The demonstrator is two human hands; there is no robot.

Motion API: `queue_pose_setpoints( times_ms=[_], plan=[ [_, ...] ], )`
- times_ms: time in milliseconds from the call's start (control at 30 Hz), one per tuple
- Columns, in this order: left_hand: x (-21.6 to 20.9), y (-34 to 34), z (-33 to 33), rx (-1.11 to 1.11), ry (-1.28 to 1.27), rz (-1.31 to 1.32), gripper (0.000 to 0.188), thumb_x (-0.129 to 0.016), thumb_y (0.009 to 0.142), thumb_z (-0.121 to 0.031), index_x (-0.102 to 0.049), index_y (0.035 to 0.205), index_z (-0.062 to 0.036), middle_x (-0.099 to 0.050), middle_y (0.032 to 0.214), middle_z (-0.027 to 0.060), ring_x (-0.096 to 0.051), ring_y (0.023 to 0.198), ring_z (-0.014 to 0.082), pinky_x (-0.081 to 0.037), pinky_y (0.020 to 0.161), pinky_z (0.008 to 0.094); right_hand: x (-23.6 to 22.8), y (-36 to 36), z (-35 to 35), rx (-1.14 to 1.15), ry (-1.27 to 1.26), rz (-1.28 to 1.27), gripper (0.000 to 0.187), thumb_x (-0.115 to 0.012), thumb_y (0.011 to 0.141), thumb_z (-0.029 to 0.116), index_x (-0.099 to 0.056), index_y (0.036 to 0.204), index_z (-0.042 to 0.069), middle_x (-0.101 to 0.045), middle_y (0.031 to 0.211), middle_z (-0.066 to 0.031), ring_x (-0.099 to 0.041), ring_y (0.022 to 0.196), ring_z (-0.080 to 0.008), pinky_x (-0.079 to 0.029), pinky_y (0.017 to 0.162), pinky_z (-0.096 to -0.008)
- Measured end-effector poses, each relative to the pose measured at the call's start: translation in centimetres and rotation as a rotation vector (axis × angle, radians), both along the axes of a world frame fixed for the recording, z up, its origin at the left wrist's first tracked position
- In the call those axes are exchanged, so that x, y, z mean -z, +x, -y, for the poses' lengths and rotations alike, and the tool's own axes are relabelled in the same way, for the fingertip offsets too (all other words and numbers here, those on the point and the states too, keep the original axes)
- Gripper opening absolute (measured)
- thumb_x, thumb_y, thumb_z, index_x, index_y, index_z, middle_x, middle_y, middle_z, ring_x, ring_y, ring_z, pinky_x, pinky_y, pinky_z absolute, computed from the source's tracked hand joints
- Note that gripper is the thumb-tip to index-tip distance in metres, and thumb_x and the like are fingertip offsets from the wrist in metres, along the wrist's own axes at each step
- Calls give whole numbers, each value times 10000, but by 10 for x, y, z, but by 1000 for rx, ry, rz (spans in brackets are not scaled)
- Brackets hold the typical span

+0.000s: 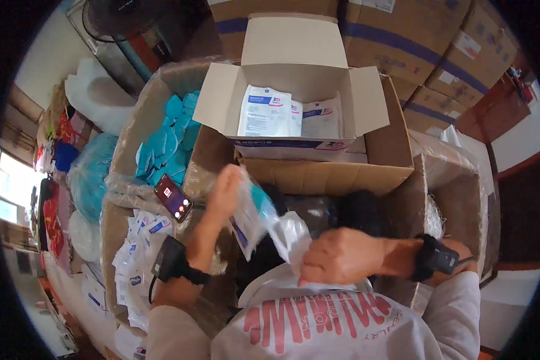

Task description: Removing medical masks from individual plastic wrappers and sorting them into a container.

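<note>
My left hand [227,187] is closed on the top edge of a plastic packet [244,223] with blue print. A teal folded piece [262,202] shows at the packet's side, though blur hides whether it is inside. Crumpled clear-white plastic [290,233] stretches from there to my right hand [337,255], whose curled fingers grip its end just above my lap. Beyond both hands stands an open white carton [303,39] with several upright white packets [267,113] in it.
The carton sits in a larger brown box [324,174]. To its left lie teal pieces [173,144] in a box, a phone [173,198] on the edge and a heap of printed packets [141,255]. An open box [453,192] stands at right; stacked cartons [402,42] rise behind.
</note>
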State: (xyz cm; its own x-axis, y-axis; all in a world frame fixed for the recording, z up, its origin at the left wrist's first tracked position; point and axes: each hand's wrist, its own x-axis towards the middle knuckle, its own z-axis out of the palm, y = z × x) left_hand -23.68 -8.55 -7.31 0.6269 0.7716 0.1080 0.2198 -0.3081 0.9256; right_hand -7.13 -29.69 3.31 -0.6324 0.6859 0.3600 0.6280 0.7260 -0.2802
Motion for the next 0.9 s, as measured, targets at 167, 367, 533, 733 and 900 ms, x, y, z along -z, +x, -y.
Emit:
queue_pose_setpoints(
  times_ms=[167, 367, 533, 733, 900],
  plan=[
    [-34, -2, 7, -35, 193, -60, 242, -374, 939, -204, -509, 891, -10, -511, 736, 89, -491, 689, 155, -402, 637, 270, 27, 17, 21, 209, -456, -20, 251, -552, 819, 327, -546, 745, 87, -510, 673, -52, -560, 619, -219, -462, 526, -325],
    [-44, 6, 33, -82, 286, 49, 183, -426, 915, -166, -523, 903, -12, -535, 726, 113, -520, 657, 211, -416, 603, 318, 0, 23, -14, 641, -468, -440, 368, -585, 794, 396, -572, 864, 35, -585, 774, -138, -588, 691, -313, -465, 589, -391],
    [-41, 18, 47, -186, 487, 77, 182, -426, 905, -163, -526, 902, -11, -560, 736, 159, -560, 677, 324, -431, 600, 360, 32, 13, -36, 611, -210, -379, 193, -621, 791, 212, -573, 822, 27, -559, 745, -133, -545, 672, -305, -445, 587, -369],
    [-30, 16, 39, -249, 478, 62, 168, -425, 896, -140, -526, 889, -7, -554, 731, 165, -553, 675, 341, -427, 596, 375, 27, 63, -12, 943, -87, -779, 177, -548, 851, 184, -598, 885, 17, -621, 874, -96, -594, 766, -225, -470, 685, -333],
    [-22, 7, 35, -175, 515, 171, 169, -428, 897, -139, -512, 860, 2, -538, 712, 152, -539, 638, 322, -417, 569, 355, -10, 121, -3, 751, 126, -1852, 247, -497, 895, 260, -583, 949, 35, -600, 922, -56, -573, 863, -171, -446, 780, -285]
  ],
)
